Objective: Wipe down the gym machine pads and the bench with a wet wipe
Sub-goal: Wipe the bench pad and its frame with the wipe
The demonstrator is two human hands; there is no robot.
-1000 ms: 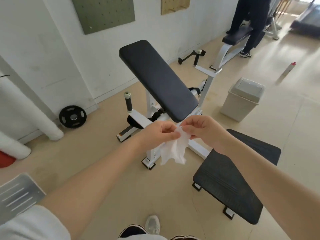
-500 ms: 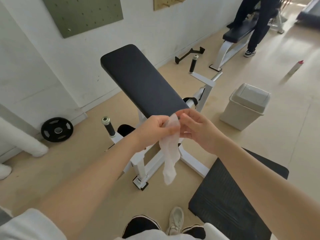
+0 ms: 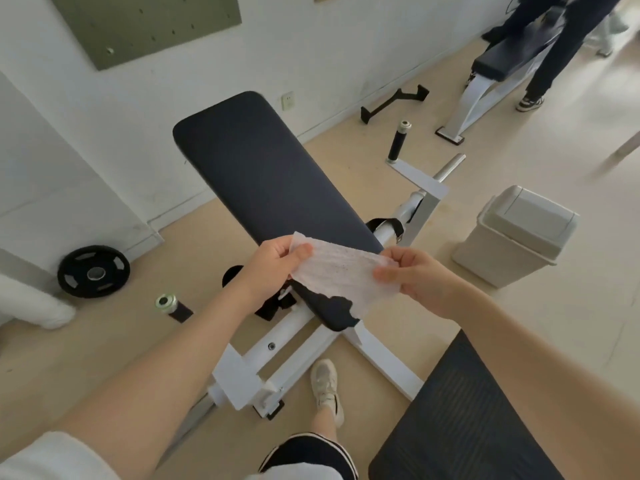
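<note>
So you've got the thin white wet wipe (image 3: pixel 341 277) pulled out flat between both hands, held up in the air right over the lower end of the long black padded machine pad (image 3: pixel 273 192). Your left hand (image 3: pixel 273 268) is pinching the wipe's upper left corner, thumb on top, fingers curled under. Your right hand (image 3: pixel 412 275) has the opposite edge nipped between thumb and fingertips. Both hands are closed on the wipe and spread apart with the sheet stretched between them. There are little dark specks on the middle of the wipe, and its bottom edge hangs ragged in front of the pad. Can't tell if it actually touches the pad or just floats above it.

The pad slopes up and away from you toward the white wall, sitting on a white metal frame (image 3: pixel 277 358). Your pale sneaker (image 3: pixel 325 379) is planted next to the frame's foot. Bottom right there's a black ribbed bench surface (image 3: pixel 460 414), just beside the frame. A beige plastic swing-lid bin (image 3: pixel 519 233) sits to the right of the machine, and a black round weight plate (image 3: pixel 93 271) leans at the wall on the left. Someone in dark trousers (image 3: pixel 568 39) stands by another bench far back right.
</note>
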